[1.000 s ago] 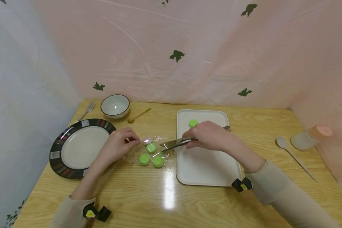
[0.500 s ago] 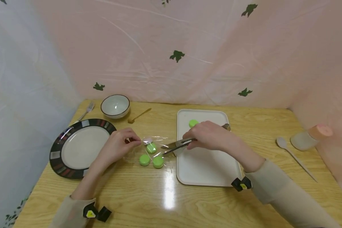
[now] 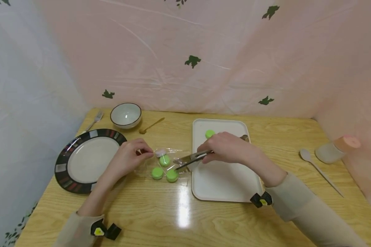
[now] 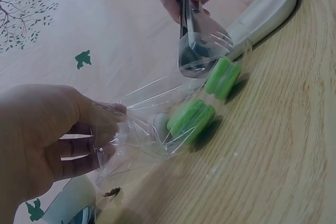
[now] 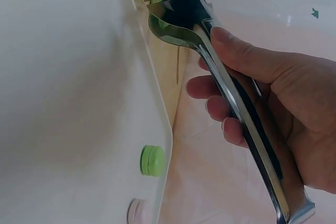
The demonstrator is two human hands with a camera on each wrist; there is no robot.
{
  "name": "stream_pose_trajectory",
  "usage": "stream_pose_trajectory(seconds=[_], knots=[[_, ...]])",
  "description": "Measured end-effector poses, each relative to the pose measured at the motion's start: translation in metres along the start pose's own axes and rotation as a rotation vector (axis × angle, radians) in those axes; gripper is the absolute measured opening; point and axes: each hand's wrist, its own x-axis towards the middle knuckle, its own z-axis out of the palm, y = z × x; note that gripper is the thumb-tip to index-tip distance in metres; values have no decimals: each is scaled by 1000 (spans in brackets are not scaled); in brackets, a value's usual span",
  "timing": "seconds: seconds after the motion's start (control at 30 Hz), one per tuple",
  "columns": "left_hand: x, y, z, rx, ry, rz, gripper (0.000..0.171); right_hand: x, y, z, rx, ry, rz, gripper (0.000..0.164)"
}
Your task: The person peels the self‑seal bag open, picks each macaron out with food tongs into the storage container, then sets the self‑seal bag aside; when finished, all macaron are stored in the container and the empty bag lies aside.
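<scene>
My left hand pinches the edge of a clear plastic bag between thumb and fingers. In the bag lie three green macarons and a pale pinkish macaron. My right hand grips metal serving tongs above the white tray's left edge. One tong end is spoon-shaped, the other fork-like. Clear film overlaps these ends, close to the green macaron nearest the tray; whether they touch it I cannot tell. On the tray sit another green macaron and a pale pink macaron, the latter hidden in the head view.
The white tray lies right of the bag. A dark-rimmed plate, a bowl, a fork and a small brown spoon are at the left. Far right are a grey spoon and a jar with a peach lid.
The tongs' tips have dipped slightly toward the green macaron nearest the tray, and the film around them has shifted. Both hands stay almost in place.
</scene>
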Motion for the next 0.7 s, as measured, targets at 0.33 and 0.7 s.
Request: stream_pose_trajectory(seconds=[0.33,0.7], knots=[[1,3,0,0,-7,-8,6,1,-4,3,22,-42,6,31],[0,3,1,-19,-21,-12,4,7,-7,3,47,-81,0,36]])
